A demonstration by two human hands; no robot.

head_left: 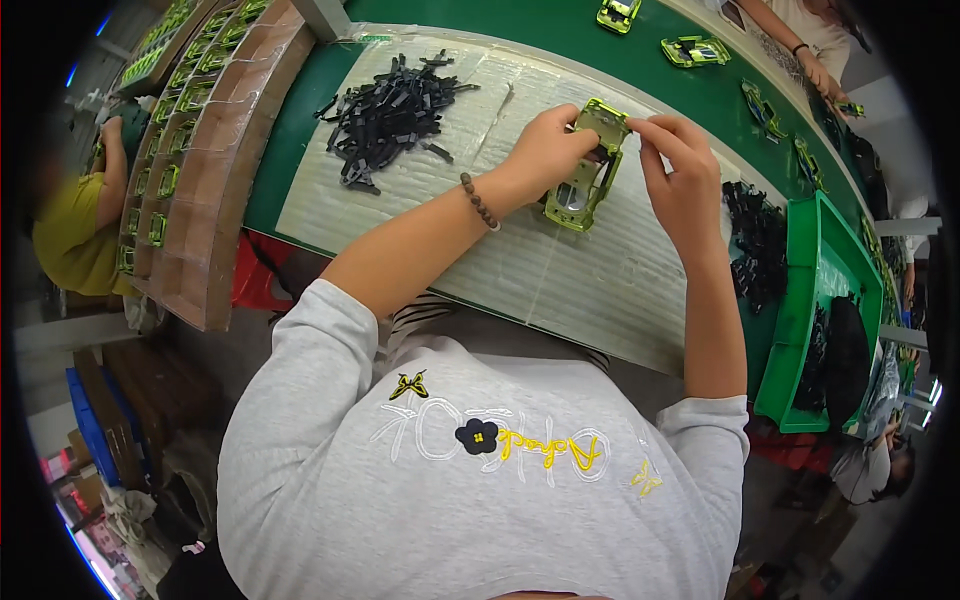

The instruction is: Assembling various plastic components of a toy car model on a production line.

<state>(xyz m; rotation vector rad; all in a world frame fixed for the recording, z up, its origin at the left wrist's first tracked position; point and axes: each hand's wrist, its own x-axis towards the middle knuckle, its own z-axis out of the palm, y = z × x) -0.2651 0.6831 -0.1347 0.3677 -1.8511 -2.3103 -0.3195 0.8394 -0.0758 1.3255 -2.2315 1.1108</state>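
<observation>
My left hand (550, 155) is closed on a lime-green toy car body (572, 207), its thumb lying across the middle. The body is tilted over the pale foam mat, and its openings and a clear window part show. My right hand (685, 170) is at the body's far right corner. Its thumb and index finger are bent together there, and whatever is between the fingertips is too small to make out. Left of my hands, a heap of small black plastic parts (385, 120) lies on the foam mat (470, 250).
A second black pile (755, 245) lies right of my right forearm, beside a green bin (775, 390) with black parts. Several green car bodies (695, 50) sit along the far green surface. A partitioned brown tray (215, 200) stands left. Co-workers' arms (790, 45) show at far right and left.
</observation>
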